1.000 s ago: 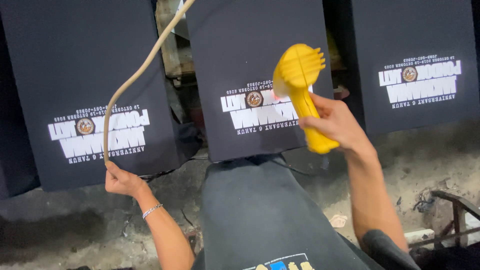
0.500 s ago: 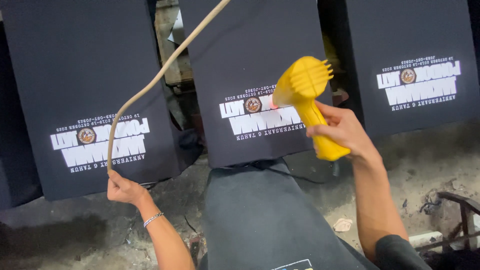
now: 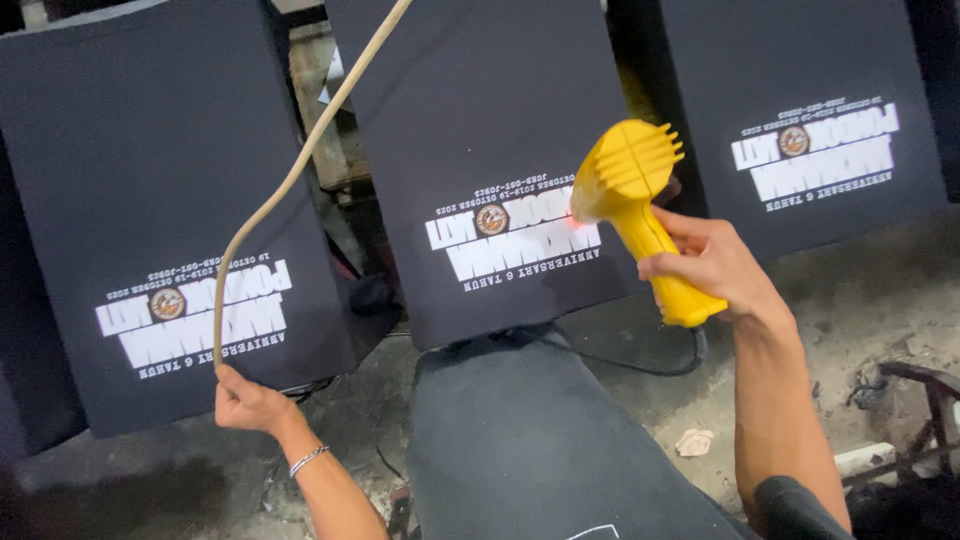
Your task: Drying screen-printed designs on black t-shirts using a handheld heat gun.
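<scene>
My right hand (image 3: 712, 264) grips the handle of a yellow heat gun (image 3: 636, 196). Its nozzle points at the white print on the middle black shirt (image 3: 480, 130), where a small red glow shows. My left hand (image 3: 247, 401), with a bracelet on the wrist, holds a tan cord (image 3: 300, 165) that rises up and to the right out of view. The left hand is below the print on the left black shirt (image 3: 150, 180).
A third black printed shirt (image 3: 800, 90) is stretched on a board at the right. Another black shirt on a board (image 3: 540, 440) lies just below me. A black cable (image 3: 620, 362) runs over the dirty concrete floor (image 3: 860, 300). Metal frame parts (image 3: 915, 400) sit at lower right.
The heat gun and my right hand have shifted slightly right and down along the middle shirt's print. My left hand with the cord has lowered a little.
</scene>
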